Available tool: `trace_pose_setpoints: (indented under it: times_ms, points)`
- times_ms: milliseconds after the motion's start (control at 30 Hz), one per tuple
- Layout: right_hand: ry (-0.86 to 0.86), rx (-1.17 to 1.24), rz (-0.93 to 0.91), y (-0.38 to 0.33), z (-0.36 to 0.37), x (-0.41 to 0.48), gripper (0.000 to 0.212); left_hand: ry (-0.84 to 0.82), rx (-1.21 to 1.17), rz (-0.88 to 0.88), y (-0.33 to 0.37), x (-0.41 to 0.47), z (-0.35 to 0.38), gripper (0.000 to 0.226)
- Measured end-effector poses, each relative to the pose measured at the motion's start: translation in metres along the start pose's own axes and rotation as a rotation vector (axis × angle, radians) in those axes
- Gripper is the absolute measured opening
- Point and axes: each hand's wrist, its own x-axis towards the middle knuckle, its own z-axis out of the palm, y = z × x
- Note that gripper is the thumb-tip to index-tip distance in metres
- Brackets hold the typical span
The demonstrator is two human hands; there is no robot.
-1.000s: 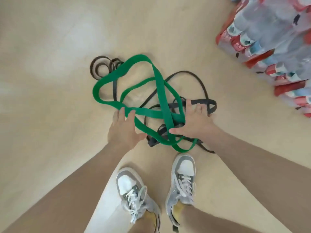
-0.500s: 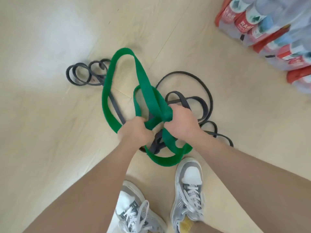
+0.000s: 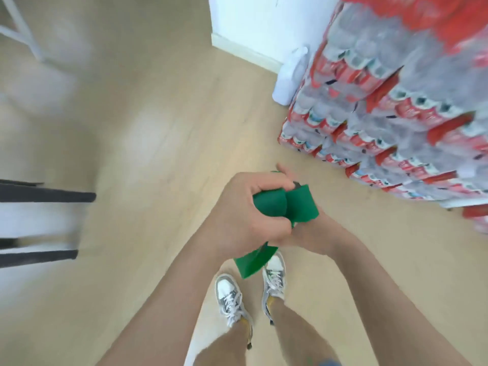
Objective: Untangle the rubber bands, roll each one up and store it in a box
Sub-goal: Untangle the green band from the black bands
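Green rubber band (image 3: 285,204): wide flat strap, deep green, matte, bunched up. Two rounded folds bulge side by side at the top of the grip. A short flat tail sticks out below it, pointing down twd the shoes. Small dark bit shows at the top edge of the folds, too small to ID.

L hand (image 3: 245,215): fist closed round the band, fingers curled over the left fold, knuckles up. Band comes out of the fist at both top and bottom.

R hand (image 3: 311,233): just beside and partly under the L hand, wrist bent, and the right fold lies across it, touching. Its fingers are hidden by the band and the L hand, so grip can't be told. One fingertip pokes up behind the folds, owner unclear.

Band is held up in the air at approx waist level, well off the floor (image 3: 158,128), above and in front of both sneakers (image 3: 229,291), grey/white.

Farther out: light wood floor. Right side, stacked shrink-wrapped bottle packs (image 3: 396,114) w/ red labels, blurred. Left edge, dark bars (image 3: 39,194), blurred.
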Motion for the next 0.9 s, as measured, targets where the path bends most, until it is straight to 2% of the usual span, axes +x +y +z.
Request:
trace_pose_setpoints:
  times_ms: [67, 100, 200, 267, 333, 400, 467, 533, 600, 633, 700, 733, 800, 900]
  points:
    - [-0.087, 0.042, -0.041, -0.055, -0.016, -0.051, 0.059, -0.009, -0.162, 0.096, 0.069, -0.015, 0.012, 0.021]
    - [-0.098, 0.092, -0.071, -0.078, -0.017, -0.073, 0.045, 0.002, -0.259, 0.112, 0.099, -0.02, 0.019, 0.021]
    - [0.078, 0.349, -0.164, -0.12, -0.005, -0.126, 0.027, -0.036, -0.458, 0.158, 0.177, -0.025, 0.041, 0.022]
    - [0.208, 0.594, -0.192, -0.141, -0.006, -0.163, 0.029, -0.105, -0.503, 0.23, 0.224, -0.034, 0.051, 0.024]
    - [0.331, 0.69, -0.221, -0.157, -0.021, -0.188, 0.033, -0.095, -0.398, 0.234, 0.253, -0.032, 0.047, 0.024]
    - [0.526, 0.705, -0.253, -0.172, -0.043, -0.221, 0.026, -0.089, -0.265, 0.199, 0.264, -0.036, 0.039, 0.021]
    - [0.752, 0.663, -0.236, -0.18, -0.067, -0.248, 0.015, -0.047, -0.11, 0.135, 0.252, -0.041, 0.04, 0.025]
    - [0.897, 0.482, -0.18, -0.179, -0.088, -0.273, 0.015, -0.009, 0.14, 0.075, 0.219, -0.045, 0.061, 0.038]
    - [0.95, 0.265, -0.14, -0.167, -0.105, -0.293, 0.011, 0.017, 0.376, 0.041, 0.178, -0.051, 0.09, 0.05]
    - [0.945, 0.18, -0.123, -0.158, -0.111, -0.3, 0.01, 0.049, 0.428, 0.027, 0.156, -0.054, 0.104, 0.051]
    - [0.93, 0.05, -0.036, -0.127, -0.119, -0.311, 0.021, 0.123, 0.468, -0.031, 0.112, -0.057, 0.125, 0.05]
    - [0.944, 0.02, 0.022, -0.106, -0.122, -0.315, 0.026, 0.154, 0.463, -0.08, 0.089, -0.056, 0.133, 0.052]
    - [1.019, 0.087, 0.114, -0.05, -0.129, -0.319, 0.018, 0.181, 0.434, -0.237, 0.035, -0.051, 0.146, 0.059]
    - [1.19, 0.231, 0.241, 0.044, -0.141, -0.31, 0.011, 0.073, 0.609, -0.507, -0.058, -0.038, 0.161, 0.061]
